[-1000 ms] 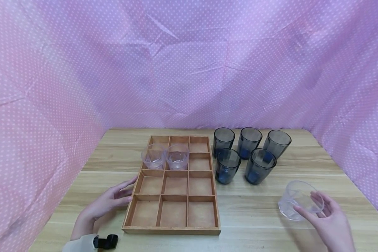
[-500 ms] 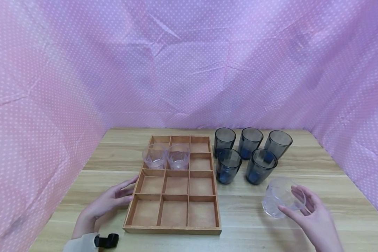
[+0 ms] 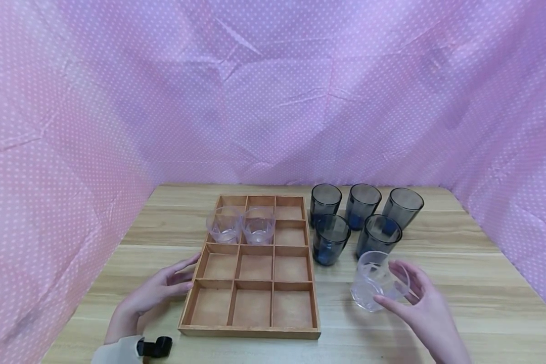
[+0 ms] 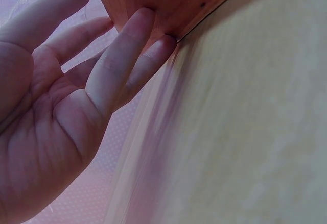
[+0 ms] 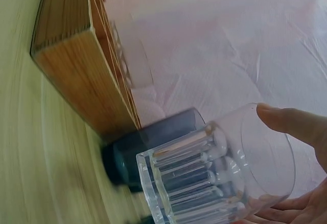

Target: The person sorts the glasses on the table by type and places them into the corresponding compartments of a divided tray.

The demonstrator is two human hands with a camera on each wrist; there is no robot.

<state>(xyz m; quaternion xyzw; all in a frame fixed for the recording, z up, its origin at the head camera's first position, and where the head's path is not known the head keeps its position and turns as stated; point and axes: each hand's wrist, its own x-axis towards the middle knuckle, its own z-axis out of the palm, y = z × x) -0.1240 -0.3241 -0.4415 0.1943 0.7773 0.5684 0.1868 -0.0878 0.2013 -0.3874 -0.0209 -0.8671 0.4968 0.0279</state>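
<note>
My right hand (image 3: 420,306) grips a clear cup (image 3: 368,288) near its rim, thumb on one side and fingers on the other. In the right wrist view the clear cup (image 5: 214,168) is tilted, its fluted base toward the wooden box. On the left, my left hand (image 3: 156,290) rests its fingertips against the side of the divided wooden box (image 3: 250,333); in the left wrist view the straight fingers (image 4: 122,55) touch the box wall (image 4: 168,4). Two clear cups, one left (image 3: 224,227) and one right (image 3: 258,227), stand in the box's second row from the back.
Several dark grey glasses (image 3: 329,240) stand in two rows right of the box, the nearest one (image 3: 377,235) just behind the held cup. A polka-dot cloth (image 3: 273,126) hangs behind and beside the wooden table (image 3: 459,253).
My right hand has carried the clear cup leftward, from the table's right side toward the box, and it now overlaps a dark glass in the head view. The left hand stays at the box.
</note>
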